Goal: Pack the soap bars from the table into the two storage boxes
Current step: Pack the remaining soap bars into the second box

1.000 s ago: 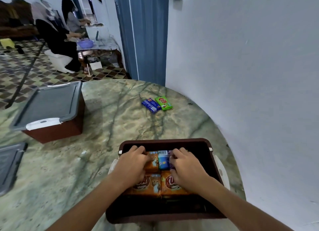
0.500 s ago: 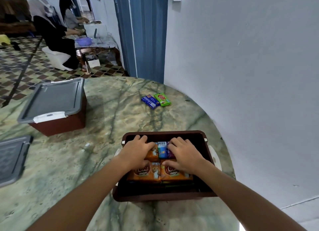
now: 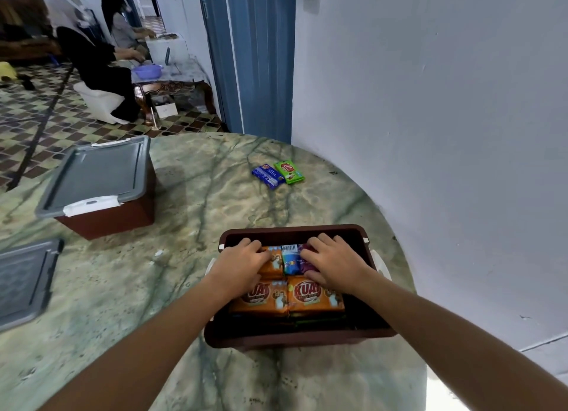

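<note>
Nothing moved: left hand (image 3: 242, 264), right hand (image 3: 335, 264) flat, fingers spread, pressing soap bars (image 3: 290, 297) in box (image 3: 295, 338).

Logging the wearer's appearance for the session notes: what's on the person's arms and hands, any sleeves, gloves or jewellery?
Nothing is worn. Both forearms are bare up to the bottom edge of the frame, with no sleeve showing. The left hand and right hand carry no gloves, and no watch, bracelet or ring is visible. The fingers are uncovered too.

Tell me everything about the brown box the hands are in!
The brown box looks like plastic, with rounded corners and white side handles. It sits open, without a lid, near the table's front edge. Soap bars fill it, mostly orange. The left hand and right hand press down on them.
</note>
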Available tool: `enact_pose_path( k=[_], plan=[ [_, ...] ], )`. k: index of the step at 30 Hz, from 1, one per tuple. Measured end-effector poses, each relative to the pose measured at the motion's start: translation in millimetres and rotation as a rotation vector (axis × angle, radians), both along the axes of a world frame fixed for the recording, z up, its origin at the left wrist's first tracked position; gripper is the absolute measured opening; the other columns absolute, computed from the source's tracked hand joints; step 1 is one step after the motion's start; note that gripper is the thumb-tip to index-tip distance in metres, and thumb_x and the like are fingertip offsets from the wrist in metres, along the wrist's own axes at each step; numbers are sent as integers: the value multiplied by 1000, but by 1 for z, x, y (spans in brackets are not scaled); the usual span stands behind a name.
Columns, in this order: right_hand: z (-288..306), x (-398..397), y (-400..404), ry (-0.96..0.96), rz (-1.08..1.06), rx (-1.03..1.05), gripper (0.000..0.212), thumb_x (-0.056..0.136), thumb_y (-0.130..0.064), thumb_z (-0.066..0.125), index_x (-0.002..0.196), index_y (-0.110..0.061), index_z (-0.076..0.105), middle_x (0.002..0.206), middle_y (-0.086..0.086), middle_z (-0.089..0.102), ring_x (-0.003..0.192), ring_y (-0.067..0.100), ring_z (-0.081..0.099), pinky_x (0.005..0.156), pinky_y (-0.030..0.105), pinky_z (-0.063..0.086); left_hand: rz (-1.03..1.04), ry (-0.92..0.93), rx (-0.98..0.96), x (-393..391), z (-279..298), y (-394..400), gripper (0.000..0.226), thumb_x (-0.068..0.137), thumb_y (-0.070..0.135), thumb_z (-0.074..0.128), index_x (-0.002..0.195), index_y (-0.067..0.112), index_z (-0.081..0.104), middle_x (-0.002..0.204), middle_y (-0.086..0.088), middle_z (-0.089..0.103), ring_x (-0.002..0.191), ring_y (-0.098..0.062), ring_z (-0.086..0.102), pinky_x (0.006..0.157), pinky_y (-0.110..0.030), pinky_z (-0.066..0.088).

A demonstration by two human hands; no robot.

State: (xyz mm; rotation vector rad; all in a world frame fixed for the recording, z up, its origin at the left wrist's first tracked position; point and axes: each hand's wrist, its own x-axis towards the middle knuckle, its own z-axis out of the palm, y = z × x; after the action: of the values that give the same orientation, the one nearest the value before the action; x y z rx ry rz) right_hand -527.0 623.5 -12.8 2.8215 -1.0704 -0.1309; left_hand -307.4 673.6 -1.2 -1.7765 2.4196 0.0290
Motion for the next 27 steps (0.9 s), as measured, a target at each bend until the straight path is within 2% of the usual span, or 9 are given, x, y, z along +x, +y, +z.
enact_pose_path(
  k=[3, 6, 8, 13, 16, 21, 23, 25, 27],
  plan=[
    [-2, 1, -5, 57, -3, -41, 45, 70, -49, 72, 101, -16, 67, 97, 8, 68, 84, 24, 63, 62, 36, 53, -26, -53, 9, -2, 4, -7, 51, 85, 32, 59, 133, 21, 46, 125, -4, 48, 115, -22, 45, 82, -36, 49],
    [-9, 2, -6, 31, 14, -78, 47, 67, -50, 74, 99, -15, 68, 94, 8, 68, 80, 23, 63, 59, 35, 53, -23, -68, 22, -3, 4, -9, 52, 83, 34, 61, 132, 20, 47, 124, -5, 48, 113, -23, 45, 81, -36, 47],
    [-10, 4, -4, 15, -1, -75, 47, 71, -49, 71, 103, -15, 67, 99, 8, 67, 85, 23, 62, 62, 36, 53, -15, -77, 8, -7, 4, -8, 52, 83, 33, 60, 131, 20, 47, 123, -6, 49, 112, -24, 45, 81, -35, 47],
    [1, 2, 0, -28, -44, 66, 69, 86, -63, 47, 139, -18, 42, 135, 5, 45, 121, 22, 43, 97, 38, 40, -34, -43, 33, -5, 4, -5, 61, 80, 47, 58, 132, 19, 44, 123, -7, 45, 112, -24, 43, 82, -34, 48],
    [3, 1, -2, -1, -29, 61, 70, 87, -61, 50, 140, -17, 39, 137, 6, 44, 123, 23, 42, 97, 38, 39, -35, -31, 19, 1, 3, -3, 59, 85, 47, 57, 135, 20, 43, 128, -6, 45, 115, -23, 42, 85, -36, 49],
    [-4, 8, -2, -57, -68, 9, 59, 84, -56, 55, 128, -17, 52, 124, 6, 56, 111, 24, 50, 85, 39, 45, -18, -37, -44, -6, 1, -2, 50, 86, 37, 55, 132, 19, 44, 127, -5, 46, 114, -24, 43, 79, -34, 48],
    [-2, 7, -2, -74, -73, 44, 66, 84, -64, 51, 133, -20, 46, 130, 4, 50, 116, 22, 45, 93, 38, 42, -18, -10, -23, -4, 3, -2, 62, 81, 52, 55, 132, 19, 43, 127, -5, 45, 114, -23, 42, 82, -34, 47],
    [3, 3, -1, -18, -69, 126, 89, 76, -78, 46, 140, -18, 37, 138, 5, 41, 123, 22, 39, 102, 38, 36, -31, -25, 51, -3, 2, 1, 90, 69, 73, 56, 136, 17, 37, 130, -6, 39, 117, -23, 39, 87, -36, 46],
    [8, 1, 4, 93, -46, 149, 114, 64, -89, 45, 147, -13, 24, 147, 9, 31, 131, 26, 32, 109, 41, 31, -46, -92, 74, -4, 0, 6, 108, 57, 82, 59, 138, 15, 31, 135, -8, 34, 121, -25, 35, 91, -38, 46]
  ],
)
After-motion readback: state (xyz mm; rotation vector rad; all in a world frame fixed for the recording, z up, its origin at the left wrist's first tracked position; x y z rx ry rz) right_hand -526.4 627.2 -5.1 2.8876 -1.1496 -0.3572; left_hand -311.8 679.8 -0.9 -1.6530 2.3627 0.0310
